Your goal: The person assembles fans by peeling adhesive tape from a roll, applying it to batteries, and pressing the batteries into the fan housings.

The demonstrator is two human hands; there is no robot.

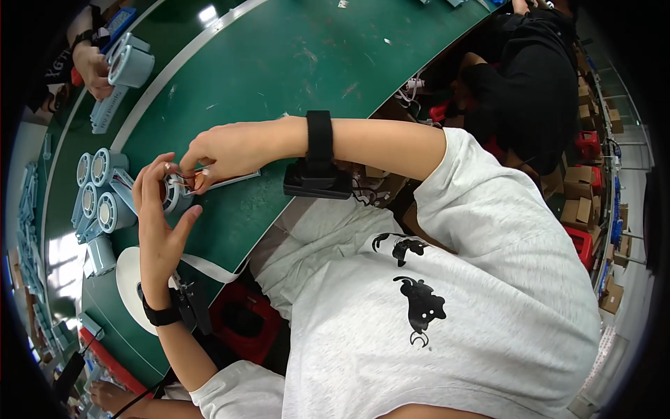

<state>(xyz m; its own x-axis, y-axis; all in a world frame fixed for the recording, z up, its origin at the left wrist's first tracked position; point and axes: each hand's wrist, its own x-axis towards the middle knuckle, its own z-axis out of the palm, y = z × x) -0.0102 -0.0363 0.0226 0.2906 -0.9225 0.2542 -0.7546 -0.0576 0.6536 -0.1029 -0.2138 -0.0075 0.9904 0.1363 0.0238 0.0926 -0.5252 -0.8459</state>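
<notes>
My left hand [159, 234] curls its fingers and thumb around the round head of a small light-blue fan housing [174, 199] at the near edge of the green table. My right hand [234, 150] bends over the same housing from the other side. Its thumb and index finger pinch thin wires [187, 177] beside a small orange part [201, 179]. A pale, narrow length of the housing [237, 179] sticks out from beneath my right hand. The fingers hide much of the housing's inside.
Several light-blue fan housings [105, 167] stand grouped beyond my left hand. A white roll [129, 293] with a loose strip lies near my left wrist. Across the table, a co-worker's hand [91, 70] holds light-blue housings. A person in black [530, 84] sits nearby; a red stool [244, 325] is below.
</notes>
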